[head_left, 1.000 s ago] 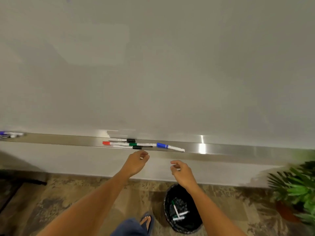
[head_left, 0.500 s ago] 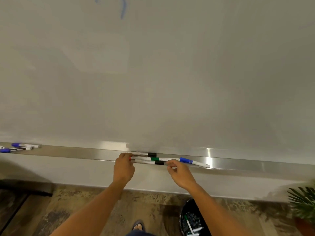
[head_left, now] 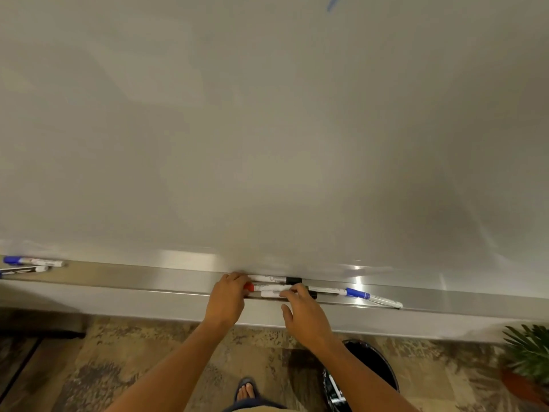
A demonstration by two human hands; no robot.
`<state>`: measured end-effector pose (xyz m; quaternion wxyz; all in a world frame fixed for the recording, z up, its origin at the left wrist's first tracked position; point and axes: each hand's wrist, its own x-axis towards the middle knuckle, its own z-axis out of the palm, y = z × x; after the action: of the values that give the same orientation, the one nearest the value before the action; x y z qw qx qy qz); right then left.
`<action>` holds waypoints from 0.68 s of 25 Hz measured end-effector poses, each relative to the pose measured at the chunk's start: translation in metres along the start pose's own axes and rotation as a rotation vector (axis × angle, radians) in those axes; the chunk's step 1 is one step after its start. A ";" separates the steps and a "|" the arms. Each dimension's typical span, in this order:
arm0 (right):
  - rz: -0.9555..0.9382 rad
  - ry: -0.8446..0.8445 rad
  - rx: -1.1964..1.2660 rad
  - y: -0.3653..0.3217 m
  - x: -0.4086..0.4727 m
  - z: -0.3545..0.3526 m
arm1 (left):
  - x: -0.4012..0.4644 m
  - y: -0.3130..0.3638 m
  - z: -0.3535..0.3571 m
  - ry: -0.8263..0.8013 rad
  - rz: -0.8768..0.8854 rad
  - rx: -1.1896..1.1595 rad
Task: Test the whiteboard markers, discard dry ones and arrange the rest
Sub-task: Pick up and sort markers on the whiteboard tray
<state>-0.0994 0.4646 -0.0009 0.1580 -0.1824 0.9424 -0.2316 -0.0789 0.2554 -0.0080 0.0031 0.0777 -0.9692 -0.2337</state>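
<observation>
Board: whiteboard (head_left: 267, 129) fills the upper view; a short blue stroke (head_left: 332, 3) shows at its top edge.
Tray: metal tray (head_left: 148, 276) runs along the board's lower edge, from the left edge of view to the right.
Middle markers: a cluster lies lengthwise near the tray's middle. The black-capped marker (head_left: 274, 278) sits nearest the board, the red-capped marker (head_left: 267, 287) is just in front of it, and a third white marker (head_left: 271, 294) lies at the tray's front edge. Whether they touch one another cannot be told.
Blue marker: blue-capped marker (head_left: 358, 293) lies just right of the cluster, with another white barrel (head_left: 386, 301) beyond it toward the tray's right.
Left markers: two more markers (head_left: 32, 264) lie at the tray's left end, well apart from the cluster; one has a blue cap.
Left hand: left hand (head_left: 227, 298) is at the cluster's left end, fingers curled together against the marker ends; a firm grip cannot be told.
Right hand: right hand (head_left: 306, 315) is at the cluster's right side, fingertips resting on the front markers, thumb spread apart toward the left.
Bin: black bin (head_left: 377, 367) stands on the floor below the right forearm, with markers inside.
Plant: green plant (head_left: 528, 352) at the right edge, on the floor.
Foot: a sandalled foot (head_left: 246, 392) shows at the bottom.
</observation>
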 end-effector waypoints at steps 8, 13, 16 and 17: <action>0.038 0.009 -0.080 -0.002 0.008 0.002 | 0.007 -0.018 0.001 -0.012 -0.009 -0.189; 0.049 0.007 -0.093 -0.004 0.015 0.000 | 0.001 -0.018 0.002 0.013 -0.013 -0.193; 0.042 0.017 -0.095 -0.006 0.014 -0.001 | -0.002 -0.018 0.003 0.032 -0.068 -0.171; 0.029 0.021 -0.086 -0.007 0.012 -0.003 | -0.004 -0.017 0.002 0.040 -0.080 -0.161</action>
<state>-0.1089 0.4548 0.0030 0.1437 -0.1730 0.9556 -0.1905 -0.0726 0.2423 -0.0178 0.0192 0.1205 -0.9431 -0.3092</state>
